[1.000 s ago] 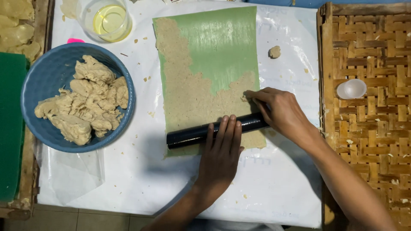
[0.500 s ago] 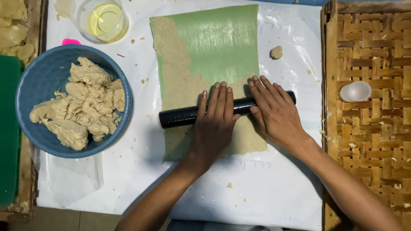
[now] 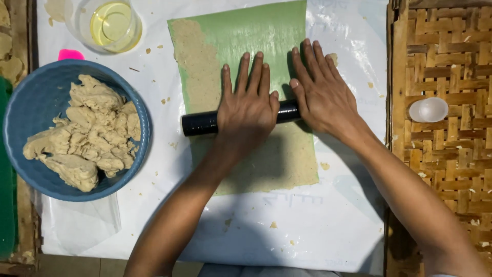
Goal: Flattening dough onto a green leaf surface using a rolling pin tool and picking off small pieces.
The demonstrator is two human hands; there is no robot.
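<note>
A white plastic sheet covers the surface, with a woven bamboo tray along its right edge. The left hand and right hand lie flat, palms down and fingers spread forward, pressing on a black roller. Flat palms likely spread the weight evenly. The roller lies near the middle of the surface, its long axis running left to right across a green leaf coated with thin beige dough. Toward the left edge sits a blue bowl of lumpy dough; a glass of yellow oil stands at the far left corner, and a small clear cup rests on the tray.
</note>
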